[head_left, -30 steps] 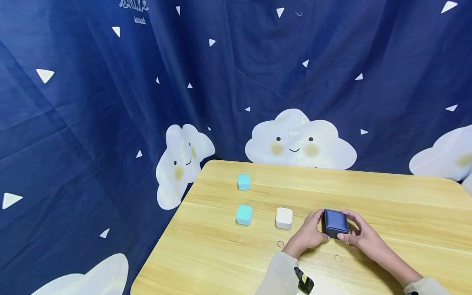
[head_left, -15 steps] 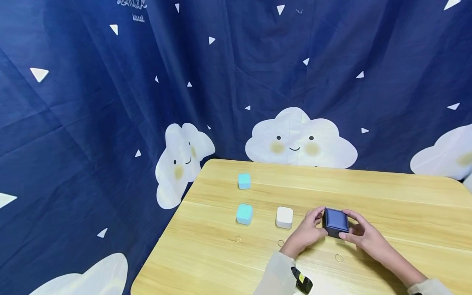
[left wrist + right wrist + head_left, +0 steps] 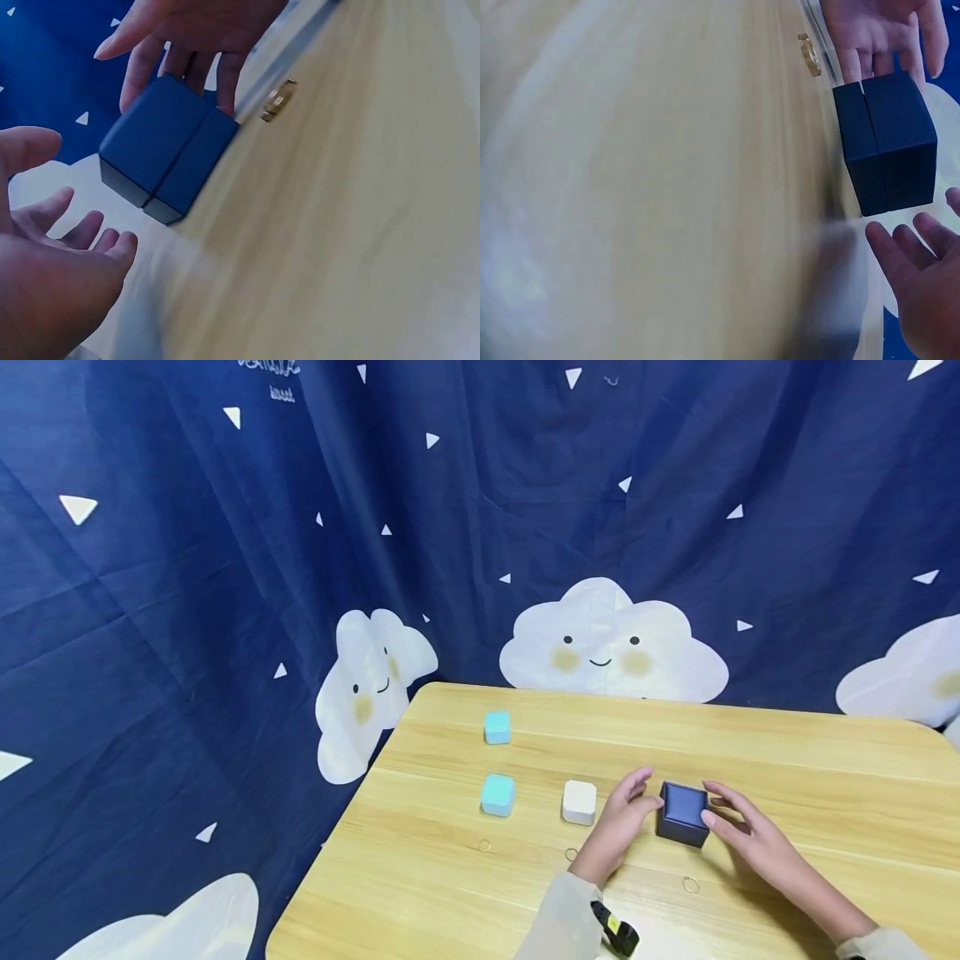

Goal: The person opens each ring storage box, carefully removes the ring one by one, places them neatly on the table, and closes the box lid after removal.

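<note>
A dark blue ring box, its lid closed, sits on the table between the two hands. Its lid seam shows along the side of the box in the left wrist view. My left hand is spread at the box's left side, fingers loosely extended and apart from it. On the other side, my right hand has its fingers extended, close to the right edge. In the right wrist view a gap shows between the box and the right fingertips. Neither hand grips it.
Left of the hands stand a white box and two light blue boxes, a nearer box and a farther box. Three thin rings lie on the wooden table, one ring in front of the blue box. Behind hangs a blue curtain.
Both hands held the blue box by its sides earlier. Now they have let go and drawn slightly apart, the left fingers opening, while the box stays in about the same place.
</note>
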Available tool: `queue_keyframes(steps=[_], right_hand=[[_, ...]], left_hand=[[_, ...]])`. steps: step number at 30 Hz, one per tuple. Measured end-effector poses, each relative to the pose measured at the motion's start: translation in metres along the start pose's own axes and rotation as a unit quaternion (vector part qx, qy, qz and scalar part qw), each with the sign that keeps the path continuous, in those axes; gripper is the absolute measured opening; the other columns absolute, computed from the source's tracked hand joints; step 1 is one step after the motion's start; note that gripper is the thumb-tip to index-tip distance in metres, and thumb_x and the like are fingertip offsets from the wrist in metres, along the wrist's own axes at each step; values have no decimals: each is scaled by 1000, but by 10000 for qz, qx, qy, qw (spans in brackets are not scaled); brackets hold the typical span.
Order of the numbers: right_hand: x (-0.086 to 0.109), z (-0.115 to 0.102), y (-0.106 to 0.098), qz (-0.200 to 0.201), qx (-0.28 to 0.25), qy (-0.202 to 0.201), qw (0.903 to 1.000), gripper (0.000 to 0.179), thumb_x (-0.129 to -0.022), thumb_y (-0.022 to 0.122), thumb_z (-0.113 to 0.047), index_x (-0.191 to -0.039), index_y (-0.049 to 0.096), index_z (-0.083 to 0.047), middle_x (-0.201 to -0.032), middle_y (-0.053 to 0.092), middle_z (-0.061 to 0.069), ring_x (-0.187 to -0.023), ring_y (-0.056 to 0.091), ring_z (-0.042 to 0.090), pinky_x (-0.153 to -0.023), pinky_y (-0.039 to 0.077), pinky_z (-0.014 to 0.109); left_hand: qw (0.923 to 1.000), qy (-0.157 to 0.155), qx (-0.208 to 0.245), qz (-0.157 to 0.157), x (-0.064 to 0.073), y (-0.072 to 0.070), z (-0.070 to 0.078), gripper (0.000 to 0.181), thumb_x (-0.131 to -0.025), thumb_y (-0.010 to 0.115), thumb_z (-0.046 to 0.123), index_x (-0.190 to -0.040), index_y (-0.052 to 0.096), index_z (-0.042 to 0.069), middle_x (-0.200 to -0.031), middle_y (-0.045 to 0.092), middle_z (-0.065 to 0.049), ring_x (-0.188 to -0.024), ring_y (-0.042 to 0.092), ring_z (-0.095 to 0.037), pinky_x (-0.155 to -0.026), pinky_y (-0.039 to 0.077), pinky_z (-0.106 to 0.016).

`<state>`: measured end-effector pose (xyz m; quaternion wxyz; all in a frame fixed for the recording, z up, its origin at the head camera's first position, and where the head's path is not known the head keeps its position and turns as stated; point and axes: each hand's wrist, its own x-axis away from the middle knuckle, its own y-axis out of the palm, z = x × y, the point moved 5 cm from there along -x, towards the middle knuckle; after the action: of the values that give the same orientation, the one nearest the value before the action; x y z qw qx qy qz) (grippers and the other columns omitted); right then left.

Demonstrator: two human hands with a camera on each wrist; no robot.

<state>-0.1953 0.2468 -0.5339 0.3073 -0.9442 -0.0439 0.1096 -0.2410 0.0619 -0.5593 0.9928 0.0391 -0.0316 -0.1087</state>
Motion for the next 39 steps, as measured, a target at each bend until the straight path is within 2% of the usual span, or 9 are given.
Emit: queue_keyframes(steps=[5, 8, 10, 17, 21, 24, 30, 35, 39], right_hand=[[-4, -2, -5, -100, 103, 99, 9998, 57, -100, 50, -29, -149, 30, -10, -142, 35, 28, -116, 52, 41, -83, 46, 23], [-8, -6, -7, -96, 121, 27, 9999, 58, -99, 50, -29, -150, 28, -9, -144, 30, 30, -115, 48, 51, -86, 47, 46], [-12, -9, -8, -62, 110, -87, 9999, 59, -99, 51, -27, -149, 27, -7, -146, 28, 29, -118, 44, 50, -87, 44, 55], [-22, -17, -12, -10, 115, -221, 9997, 63, -98, 53, -27, -152, 22, -15, -150, 25, 22, -128, 31, 43, -96, 38, 39], [-30, -25, -17, -31, 54, -345, 9994, 67, -97, 54, -24, -153, 18, -16, -151, 20, 26, -128, 29, 49, -94, 34, 61], [-37, -29, -19, -70, 102, -420, 9990, 68, -97, 54, -24, -153, 17, -15, -151, 19, 26, -127, 30, 51, -90, 34, 66], [-50, -39, -20, -73, 161, -590, 9981, 68, -96, 57, -24, -153, 20, -20, -153, 20, 21, -130, 29, 42, -95, 35, 48], [-64, -54, -16, -198, 80, -776, 9968, 68, -96, 57, -25, -153, 21, -19, -152, 20, 20, -130, 28, 40, -94, 32, 56], [-74, -65, -14, -190, 88, -982, 9949, 68, -95, 59, -22, -152, 24, -16, -151, 22, 19, -129, 29, 37, -94, 33, 46]], left_hand=[[9997, 54, -206, 77, -1, -3, 10, 47, -85, 66, 31, -130, 54, 38, -132, 49, 15, -128, 42, -16, -105, 36, -48], [9996, 79, -257, 109, -1, -5, 17, 47, -86, 65, 33, -131, 53, 40, -133, 48, 14, -128, 41, -19, -105, 36, -50], [9995, 121, -285, 97, -1, -6, 21, 46, -86, 64, 34, -130, 52, 43, -134, 48, 14, -129, 42, -19, -104, 36, -50], [9987, 391, -316, -87, -8, -12, 36, 48, -88, 62, 36, -133, 48, 42, -136, 48, 14, -127, 43, -14, -103, 38, -45], [9974, 580, -352, -261, -13, -16, 47, 54, -88, 61, 38, -140, 44, 34, -135, 48, 17, -128, 43, -16, -104, 38, -41], [9964, 671, -361, -358, -17, -22, 56, 58, -88, 60, 38, -142, 42, 29, -135, 48, 19, -129, 42, -18, -104, 38, -39], [9946, 828, -465, -420, -23, -37, 72, 57, -89, 60, 42, -142, 42, 31, -137, 47, 16, -130, 42, -18, -104, 38, -37], [9933, 951, -469, -452, -29, -53, 83, 58, -90, 60, 38, -144, 41, 24, -138, 47, 12, -129, 42, -18, -106, 36, -38], [9928, 965, -500, -500, -31, -66, 90, 57, -91, 59, 40, -143, 41, 27, -139, 46, 13, -129, 41, -14, -106, 35, -39]])
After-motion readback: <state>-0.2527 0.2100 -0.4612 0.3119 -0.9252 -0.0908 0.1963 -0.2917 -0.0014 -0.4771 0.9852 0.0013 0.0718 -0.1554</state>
